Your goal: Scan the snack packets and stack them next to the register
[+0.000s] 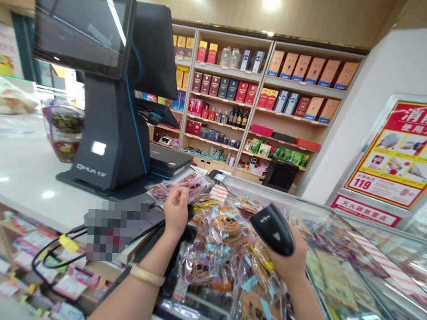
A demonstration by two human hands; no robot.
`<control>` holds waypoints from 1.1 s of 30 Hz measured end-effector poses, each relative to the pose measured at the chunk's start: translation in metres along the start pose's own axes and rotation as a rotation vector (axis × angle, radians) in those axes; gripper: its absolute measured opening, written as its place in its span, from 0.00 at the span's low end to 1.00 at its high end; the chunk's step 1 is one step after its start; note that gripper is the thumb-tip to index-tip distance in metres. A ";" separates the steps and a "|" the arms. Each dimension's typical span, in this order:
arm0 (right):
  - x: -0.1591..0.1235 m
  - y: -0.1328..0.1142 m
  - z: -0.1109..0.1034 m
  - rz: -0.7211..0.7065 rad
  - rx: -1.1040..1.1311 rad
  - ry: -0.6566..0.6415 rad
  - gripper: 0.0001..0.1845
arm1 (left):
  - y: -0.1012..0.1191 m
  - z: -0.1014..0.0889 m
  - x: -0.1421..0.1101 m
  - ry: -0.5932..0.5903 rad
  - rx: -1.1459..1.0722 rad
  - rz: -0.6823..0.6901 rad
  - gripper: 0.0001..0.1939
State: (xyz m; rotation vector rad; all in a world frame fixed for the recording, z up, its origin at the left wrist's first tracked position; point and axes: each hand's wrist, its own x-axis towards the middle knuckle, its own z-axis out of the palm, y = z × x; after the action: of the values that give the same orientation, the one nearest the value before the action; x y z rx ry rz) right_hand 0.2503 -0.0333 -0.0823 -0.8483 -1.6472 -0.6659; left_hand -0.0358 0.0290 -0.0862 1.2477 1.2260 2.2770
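Observation:
My left hand [176,208], with a bracelet on the wrist, is closed on a clear plastic snack packet [198,185] near the base of the register; its contents are brownish. A black handheld barcode scanner [272,230] sits in my right hand [296,260], fingers wrapped round its grip and mostly hidden behind it. Between and below my hands lies a heap of clear snack packets [226,223] with round brown pieces inside and blue or purple strips.
A dark point-of-sale register [110,126] stands on the white counter [16,168] at left, a jar [65,128] behind it. A blurred-out device [120,226] with cables lies by my left forearm. Glass display cases [365,263] run along the right. Shelves [232,70] of boxes fill the back.

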 end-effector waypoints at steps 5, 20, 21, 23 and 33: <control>0.007 -0.009 -0.004 -0.034 -0.009 -0.049 0.14 | 0.013 -0.003 -0.013 -0.120 0.101 0.398 0.09; 0.012 -0.019 -0.009 -0.144 -0.086 -0.345 0.07 | 0.036 0.000 -0.027 -0.295 0.140 0.627 0.20; 0.012 -0.020 -0.009 -0.134 -0.077 -0.326 0.07 | 0.036 0.000 -0.027 -0.292 0.134 0.615 0.20; 0.012 -0.022 -0.008 -0.111 -0.054 -0.273 0.07 | 0.032 0.002 -0.026 -0.255 0.136 0.545 0.19; 0.010 -0.014 -0.003 -0.115 0.001 -0.181 0.15 | -0.043 -0.007 0.027 0.166 0.337 -0.028 0.21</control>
State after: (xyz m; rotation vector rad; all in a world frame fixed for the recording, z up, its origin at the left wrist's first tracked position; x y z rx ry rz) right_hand 0.2390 -0.0423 -0.0719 -0.8374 -1.8703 -0.6837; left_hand -0.0643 0.0669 -0.1069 1.1516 1.7325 2.2562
